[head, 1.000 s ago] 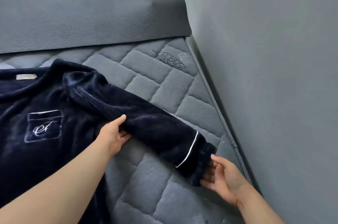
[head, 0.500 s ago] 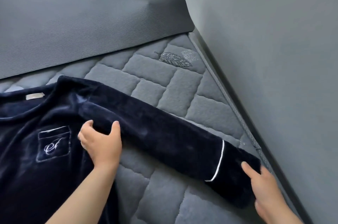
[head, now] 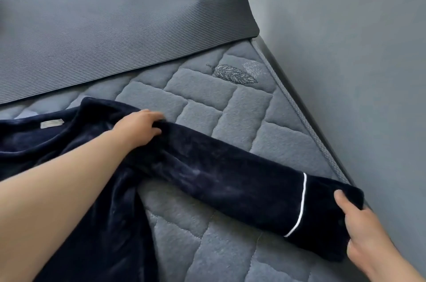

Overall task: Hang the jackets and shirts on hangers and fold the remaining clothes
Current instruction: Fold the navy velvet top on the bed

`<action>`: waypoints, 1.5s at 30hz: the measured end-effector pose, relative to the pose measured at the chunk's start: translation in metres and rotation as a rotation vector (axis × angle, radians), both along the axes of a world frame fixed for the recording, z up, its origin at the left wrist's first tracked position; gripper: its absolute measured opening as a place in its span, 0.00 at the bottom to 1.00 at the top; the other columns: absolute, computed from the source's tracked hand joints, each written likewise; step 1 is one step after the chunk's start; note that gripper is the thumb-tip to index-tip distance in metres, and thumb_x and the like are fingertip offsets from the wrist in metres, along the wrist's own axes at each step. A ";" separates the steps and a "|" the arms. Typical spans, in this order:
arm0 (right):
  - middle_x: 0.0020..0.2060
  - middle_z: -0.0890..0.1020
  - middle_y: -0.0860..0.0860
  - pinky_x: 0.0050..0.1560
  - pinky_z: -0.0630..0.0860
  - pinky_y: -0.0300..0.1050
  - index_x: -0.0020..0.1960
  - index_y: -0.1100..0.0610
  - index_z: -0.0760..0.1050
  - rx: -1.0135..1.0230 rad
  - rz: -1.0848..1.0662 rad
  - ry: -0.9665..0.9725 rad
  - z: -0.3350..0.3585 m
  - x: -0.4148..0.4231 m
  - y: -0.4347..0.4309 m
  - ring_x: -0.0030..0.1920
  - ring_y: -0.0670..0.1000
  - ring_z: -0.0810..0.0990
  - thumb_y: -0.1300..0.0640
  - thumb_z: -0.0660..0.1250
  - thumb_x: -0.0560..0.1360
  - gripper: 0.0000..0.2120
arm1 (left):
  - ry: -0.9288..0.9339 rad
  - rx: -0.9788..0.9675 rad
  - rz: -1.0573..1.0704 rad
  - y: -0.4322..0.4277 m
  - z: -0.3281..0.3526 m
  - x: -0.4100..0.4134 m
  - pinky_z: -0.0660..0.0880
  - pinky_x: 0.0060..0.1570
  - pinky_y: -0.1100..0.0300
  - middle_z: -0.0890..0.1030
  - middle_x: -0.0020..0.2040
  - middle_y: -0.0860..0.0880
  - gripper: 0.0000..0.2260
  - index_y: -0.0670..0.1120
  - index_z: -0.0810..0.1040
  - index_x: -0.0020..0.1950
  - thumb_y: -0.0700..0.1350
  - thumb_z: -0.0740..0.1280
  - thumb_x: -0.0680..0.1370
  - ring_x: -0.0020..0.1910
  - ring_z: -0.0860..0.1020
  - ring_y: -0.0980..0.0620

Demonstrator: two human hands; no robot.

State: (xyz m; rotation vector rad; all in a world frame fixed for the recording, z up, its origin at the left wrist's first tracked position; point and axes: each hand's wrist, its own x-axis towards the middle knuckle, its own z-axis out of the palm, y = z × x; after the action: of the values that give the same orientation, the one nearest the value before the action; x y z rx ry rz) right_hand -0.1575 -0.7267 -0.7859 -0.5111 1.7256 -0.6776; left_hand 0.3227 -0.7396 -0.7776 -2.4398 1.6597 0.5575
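Observation:
A dark navy plush top (head: 69,143) lies spread on the grey quilted mattress (head: 230,115), its body at the left and one sleeve (head: 230,180) stretched out to the right. The cuff (head: 322,217) has thin white piping. My left hand (head: 138,127) grips the upper edge of the sleeve near the shoulder, fingers curled over the fabric. My right hand (head: 364,231) holds the end of the cuff, thumb on top. A pale label (head: 51,123) shows inside the neckline. My left forearm hides the chest of the top.
A ribbed grey mat (head: 115,28) covers the far part of the mattress. A grey wall (head: 345,51) runs close along the right side, right next to the cuff. An embroidered feather (head: 232,74) marks the mattress top.
My left hand moved from the sleeve's underside up to its top edge near the shoulder. My right hand went from open beside the cuff to holding it. The sleeve now lies straighter.

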 end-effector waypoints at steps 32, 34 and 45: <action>0.58 0.83 0.56 0.56 0.77 0.45 0.63 0.57 0.77 -0.094 0.675 -0.597 0.080 0.132 -0.036 0.57 0.54 0.81 0.69 0.54 0.77 0.21 | 1.610 -0.119 0.659 0.023 0.076 -0.196 0.78 0.51 0.49 0.84 0.52 0.41 0.23 0.45 0.83 0.52 0.62 0.65 0.72 0.50 0.82 0.44; 0.58 0.83 0.53 0.55 0.77 0.46 0.63 0.57 0.77 -0.044 0.665 -0.640 0.081 0.145 -0.023 0.56 0.53 0.82 0.70 0.50 0.75 0.24 | 1.495 -0.271 0.677 0.039 0.080 -0.188 0.78 0.52 0.46 0.83 0.48 0.38 0.12 0.41 0.82 0.49 0.49 0.69 0.72 0.47 0.81 0.43; 0.50 0.78 0.57 0.42 0.73 0.45 0.50 0.56 0.74 -0.290 0.501 0.098 0.042 0.228 0.031 0.42 0.50 0.74 0.73 0.57 0.76 0.14 | 1.412 -0.819 1.137 0.169 0.102 -0.018 0.81 0.33 0.52 0.85 0.42 0.41 0.10 0.43 0.82 0.47 0.34 0.62 0.76 0.38 0.84 0.45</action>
State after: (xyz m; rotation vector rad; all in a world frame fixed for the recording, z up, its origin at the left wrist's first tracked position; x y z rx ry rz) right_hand 0.0703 -0.6952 -0.7436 -1.1491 1.5065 -0.5436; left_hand 0.3048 -0.5709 -0.6752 -3.7738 0.1031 2.5946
